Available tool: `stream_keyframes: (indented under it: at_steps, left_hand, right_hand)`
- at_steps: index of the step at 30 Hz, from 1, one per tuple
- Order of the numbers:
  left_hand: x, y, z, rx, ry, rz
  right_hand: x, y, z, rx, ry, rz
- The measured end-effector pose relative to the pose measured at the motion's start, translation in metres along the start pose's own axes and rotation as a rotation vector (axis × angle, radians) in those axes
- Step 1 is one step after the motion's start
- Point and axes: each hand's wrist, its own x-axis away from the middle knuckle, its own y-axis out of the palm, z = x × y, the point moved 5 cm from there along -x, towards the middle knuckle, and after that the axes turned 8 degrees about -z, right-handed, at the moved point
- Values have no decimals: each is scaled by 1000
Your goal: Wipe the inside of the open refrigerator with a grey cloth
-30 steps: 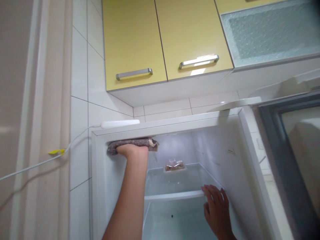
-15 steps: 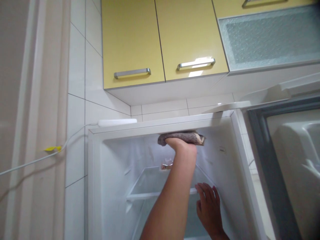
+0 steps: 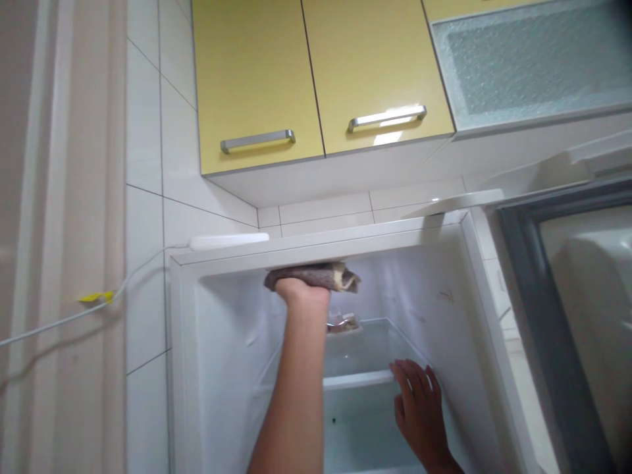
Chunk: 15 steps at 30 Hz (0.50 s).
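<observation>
Inside the open refrigerator [image 3: 185,368], my left hand [image 3: 302,293] presses a folded brown cloth [image 3: 316,274] up against the ceiling of the compartment. Its palm is turned upward and its fingers are mostly hidden by the cloth. My right hand [image 3: 421,408] is lower and to the right, its fingers slightly apart, with the fingertips at the right part of the front edge of a glass shelf [image 3: 358,380]. It holds nothing. Behind my left wrist, a small fitting with a shiny wire [image 3: 344,322] shows at the back wall.
The refrigerator door [image 3: 557,316] stands open at the right. A white flat device [image 3: 228,241] with a cable [image 3: 143,265] lies on top at the left. Yellow cabinets [image 3: 257,79] with metal handles hang above. A tiled wall [image 3: 143,276] is close on the left.
My left hand has slid the cloth leftward along the ceiling. My right hand stays by the shelf edge. The view has shifted slightly.
</observation>
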Motion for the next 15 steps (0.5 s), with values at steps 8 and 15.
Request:
stream_keyframes:
  at_steps: [8, 15]
  left_hand:
    - [-31, -35, 91, -123, 324, 20]
    - [-95, -76, 41, -111, 215, -85]
  right_hand:
    - [1, 1, 1, -3, -11, -24]
    - [2, 0, 3, -18, -6, -19]
